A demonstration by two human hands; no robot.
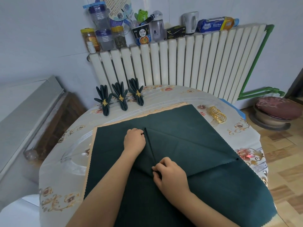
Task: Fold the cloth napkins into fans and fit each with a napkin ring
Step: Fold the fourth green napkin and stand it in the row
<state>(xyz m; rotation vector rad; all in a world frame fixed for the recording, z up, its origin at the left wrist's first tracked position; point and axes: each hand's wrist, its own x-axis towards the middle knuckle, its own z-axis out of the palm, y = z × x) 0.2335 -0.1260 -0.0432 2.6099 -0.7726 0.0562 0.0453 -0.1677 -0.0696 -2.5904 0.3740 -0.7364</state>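
You pinched each end of one raised pleat in the dark green napkin (188,133), your left hand (134,138) curled on its far end, your right hand (171,175) on its near end, probably to keep the crease straight. Beyond the napkin stood three finished fans (120,97) (ringed already); the gold napkin rings (217,114) lay just beside its far right corner.

Napkin (188,136) mid-table (164,95), finished fans (121,97) behind-left, rings (217,116) behind-right.
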